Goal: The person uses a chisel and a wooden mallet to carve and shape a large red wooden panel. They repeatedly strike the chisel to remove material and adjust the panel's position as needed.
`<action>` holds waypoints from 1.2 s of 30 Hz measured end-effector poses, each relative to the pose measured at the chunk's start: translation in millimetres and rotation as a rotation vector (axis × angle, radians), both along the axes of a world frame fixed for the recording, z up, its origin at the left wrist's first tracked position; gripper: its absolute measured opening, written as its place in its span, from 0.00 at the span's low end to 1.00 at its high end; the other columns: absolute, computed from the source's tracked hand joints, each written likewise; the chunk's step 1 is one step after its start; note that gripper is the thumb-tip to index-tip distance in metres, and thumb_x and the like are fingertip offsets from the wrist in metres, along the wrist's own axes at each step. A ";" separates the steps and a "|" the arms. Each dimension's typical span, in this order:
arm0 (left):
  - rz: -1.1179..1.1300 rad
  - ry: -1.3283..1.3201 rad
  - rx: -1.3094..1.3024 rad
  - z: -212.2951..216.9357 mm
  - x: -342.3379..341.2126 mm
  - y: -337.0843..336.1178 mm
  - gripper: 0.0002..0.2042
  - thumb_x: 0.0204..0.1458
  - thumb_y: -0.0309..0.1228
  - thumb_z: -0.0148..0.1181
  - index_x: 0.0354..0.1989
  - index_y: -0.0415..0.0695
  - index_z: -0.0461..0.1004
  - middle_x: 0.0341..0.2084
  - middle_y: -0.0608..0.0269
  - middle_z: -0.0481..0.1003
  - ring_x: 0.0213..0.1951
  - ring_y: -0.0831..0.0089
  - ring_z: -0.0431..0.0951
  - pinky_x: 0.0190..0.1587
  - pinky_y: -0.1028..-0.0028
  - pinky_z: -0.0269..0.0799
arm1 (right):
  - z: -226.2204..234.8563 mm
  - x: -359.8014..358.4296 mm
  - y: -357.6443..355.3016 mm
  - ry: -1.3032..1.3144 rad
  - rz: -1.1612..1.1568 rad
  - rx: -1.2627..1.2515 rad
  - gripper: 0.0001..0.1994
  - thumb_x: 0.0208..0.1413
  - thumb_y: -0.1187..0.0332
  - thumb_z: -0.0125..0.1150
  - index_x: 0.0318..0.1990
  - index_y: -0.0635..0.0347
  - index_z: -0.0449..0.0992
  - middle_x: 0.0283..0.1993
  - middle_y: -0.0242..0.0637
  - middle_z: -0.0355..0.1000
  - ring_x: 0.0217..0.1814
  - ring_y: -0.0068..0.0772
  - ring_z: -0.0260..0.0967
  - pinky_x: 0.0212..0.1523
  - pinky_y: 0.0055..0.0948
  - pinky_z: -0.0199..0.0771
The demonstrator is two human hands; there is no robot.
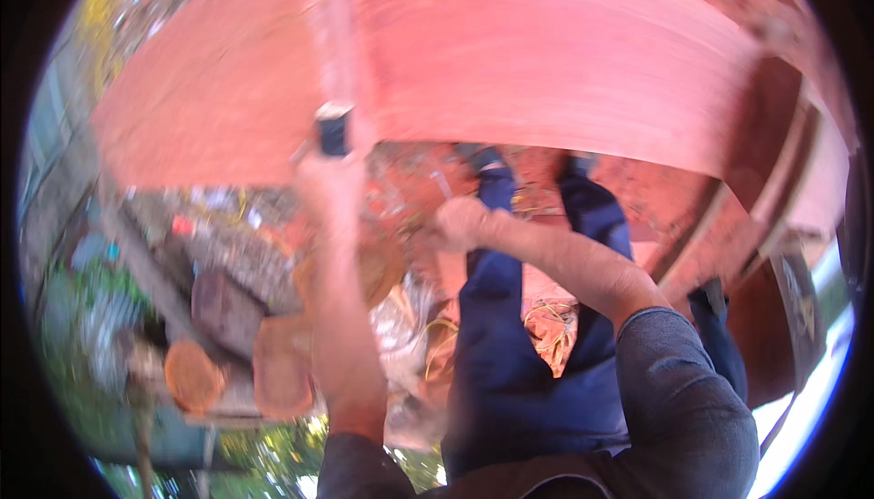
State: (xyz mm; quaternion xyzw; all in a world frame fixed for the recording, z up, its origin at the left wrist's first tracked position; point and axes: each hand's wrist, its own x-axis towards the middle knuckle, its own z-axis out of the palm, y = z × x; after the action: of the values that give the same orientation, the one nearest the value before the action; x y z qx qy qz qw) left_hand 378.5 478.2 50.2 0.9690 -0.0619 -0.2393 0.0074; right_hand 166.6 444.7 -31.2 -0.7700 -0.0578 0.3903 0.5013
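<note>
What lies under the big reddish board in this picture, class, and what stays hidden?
Below the reddish board show the person's dark blue trouser legs, red ground, cut logs and the right hand. The left hand holds a dark object at its edge. Everything farther under is covered.

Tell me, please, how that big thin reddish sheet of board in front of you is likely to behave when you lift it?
The big thin reddish sheet of board spans most of the view, so it would probably be unwieldy and could flex. Its edge looks thin, suggesting it is fairly light for its size. The left hand, raised at its lower edge, and the right hand are close together, so it may tip.
</note>
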 end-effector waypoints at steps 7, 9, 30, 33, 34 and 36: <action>-0.192 -0.119 0.084 -7.5 14.6 14.6 0.10 0.42 0.30 0.62 0.26 0.34 0.76 0.22 0.39 0.78 0.31 0.40 0.81 0.33 0.49 0.72 | 82.7 -155.8 -254.9 -0.322 -0.884 -0.969 0.26 0.52 0.65 0.69 0.58 0.64 0.73 0.60 0.54 0.71 0.66 0.57 0.66 0.66 0.51 0.66; -0.238 -0.128 0.017 -15.8 22.5 28.1 0.10 0.44 0.30 0.62 0.30 0.34 0.78 0.24 0.39 0.79 0.31 0.40 0.81 0.34 0.50 0.72 | 105.5 -207.1 -345.8 -0.335 -1.019 -1.398 0.28 0.53 0.64 0.70 0.59 0.67 0.71 0.63 0.56 0.68 0.67 0.60 0.63 0.68 0.52 0.62; -0.542 -0.032 -0.103 -41.6 19.7 -0.8 0.13 0.49 0.34 0.65 0.35 0.34 0.81 0.26 0.43 0.81 0.28 0.48 0.82 0.33 0.55 0.75 | 112.0 -385.3 -394.5 0.431 -1.552 -1.171 0.30 0.50 0.52 0.71 0.53 0.64 0.70 0.44 0.58 0.74 0.50 0.59 0.73 0.51 0.50 0.73; -0.513 0.027 -0.192 -26.2 28.8 16.2 0.13 0.49 0.34 0.66 0.34 0.34 0.81 0.26 0.43 0.81 0.28 0.48 0.82 0.33 0.55 0.75 | 127.2 -356.8 -302.2 0.549 -1.788 -0.638 0.27 0.52 0.53 0.72 0.49 0.65 0.72 0.37 0.41 0.76 0.40 0.36 0.75 0.42 0.38 0.77; -0.518 0.040 -0.214 -20.6 33.5 20.5 0.13 0.49 0.34 0.66 0.34 0.34 0.81 0.26 0.43 0.81 0.28 0.48 0.82 0.33 0.55 0.75 | 133.9 -343.3 -261.3 0.442 -1.987 -0.288 0.25 0.55 0.54 0.70 0.49 0.65 0.73 0.35 0.33 0.74 0.36 0.24 0.72 0.38 0.31 0.76; -0.632 0.065 -0.060 -9.1 40.0 26.6 0.16 0.45 0.37 0.68 0.31 0.33 0.80 0.25 0.42 0.81 0.29 0.47 0.83 0.33 0.54 0.76 | 144.6 -311.7 -178.8 0.384 -2.121 -0.113 0.16 0.57 0.58 0.66 0.45 0.61 0.74 0.33 0.30 0.74 0.33 0.22 0.71 0.34 0.29 0.75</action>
State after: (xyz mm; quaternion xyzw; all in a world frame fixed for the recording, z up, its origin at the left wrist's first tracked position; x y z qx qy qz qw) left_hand 418.5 504.8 41.1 0.8930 -0.3666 -0.2584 -0.0368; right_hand -145.1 266.0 113.4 -0.3756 0.7365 -0.1266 0.5482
